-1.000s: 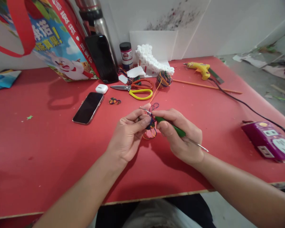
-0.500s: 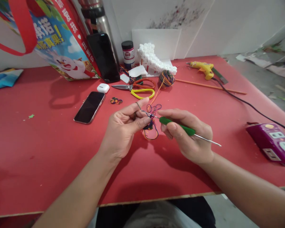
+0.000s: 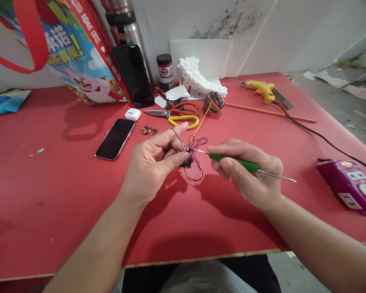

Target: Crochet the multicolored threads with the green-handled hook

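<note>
Between thumb and fingers, my left hand (image 3: 155, 165) pinches a small multicoloured crochet piece (image 3: 187, 161), with a strand of yarn running up over its raised index finger. My right hand (image 3: 250, 175) is closed around the green grip of a crochet hook (image 3: 233, 161). The hook's thin metal tip reaches into the stitches beside my left thumb; its other metal end sticks out to the right. Loose loops of dark and orange yarn hang around the piece. An orange strand leads back to a multicoloured yarn ball (image 3: 214, 102).
Scissors (image 3: 183, 121) with red and yellow handles lie beyond my hands. A phone (image 3: 116, 138), a white earbud case (image 3: 132, 114) and a yarn scrap (image 3: 149, 130) are to the left. A yellow glue gun (image 3: 260, 89) and a purple power socket (image 3: 349, 185) sit at right.
My right hand has moved right with the crochet hook, drawing away from my left hand. My left hand has shifted slightly left with the crochet piece.
</note>
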A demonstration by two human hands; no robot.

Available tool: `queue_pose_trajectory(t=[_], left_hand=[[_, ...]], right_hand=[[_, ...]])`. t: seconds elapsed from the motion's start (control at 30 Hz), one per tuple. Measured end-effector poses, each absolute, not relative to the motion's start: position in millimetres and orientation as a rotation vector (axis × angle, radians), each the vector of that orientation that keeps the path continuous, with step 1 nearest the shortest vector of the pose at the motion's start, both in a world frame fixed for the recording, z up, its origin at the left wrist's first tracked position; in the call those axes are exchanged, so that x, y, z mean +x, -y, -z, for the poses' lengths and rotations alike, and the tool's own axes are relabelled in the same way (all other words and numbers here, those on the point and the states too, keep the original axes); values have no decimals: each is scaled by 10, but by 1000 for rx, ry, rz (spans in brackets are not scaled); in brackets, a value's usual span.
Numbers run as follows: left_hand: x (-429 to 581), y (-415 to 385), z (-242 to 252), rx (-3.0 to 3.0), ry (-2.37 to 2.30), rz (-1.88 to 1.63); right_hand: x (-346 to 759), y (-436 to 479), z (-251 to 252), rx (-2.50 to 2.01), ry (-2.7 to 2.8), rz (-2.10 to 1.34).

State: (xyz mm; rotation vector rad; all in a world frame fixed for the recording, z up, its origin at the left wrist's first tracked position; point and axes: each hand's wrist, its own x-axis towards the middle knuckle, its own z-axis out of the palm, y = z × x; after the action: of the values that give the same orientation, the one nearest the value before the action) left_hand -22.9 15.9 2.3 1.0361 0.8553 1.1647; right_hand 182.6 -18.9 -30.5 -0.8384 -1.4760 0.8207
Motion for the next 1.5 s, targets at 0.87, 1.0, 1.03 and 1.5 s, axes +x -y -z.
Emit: queue_pose_trajectory(t=[0.87, 1.0, 1.03, 1.5], left_hand=[[-271, -121, -99, 1167, -760, -994], [-185, -89, -29, 1103, -771, -1078], [-162, -83, -8, 1074, -782, -1104], [-158, -72, 91, 1039, -860, -1229]], right_hand=[[2033, 86, 142, -776, 1355, -1177], [1868, 89, 194, -761, 1122, -1343], [1827, 90, 215, -765, 1054, -1383], [1756, 58, 353, -749, 987, -1448]])
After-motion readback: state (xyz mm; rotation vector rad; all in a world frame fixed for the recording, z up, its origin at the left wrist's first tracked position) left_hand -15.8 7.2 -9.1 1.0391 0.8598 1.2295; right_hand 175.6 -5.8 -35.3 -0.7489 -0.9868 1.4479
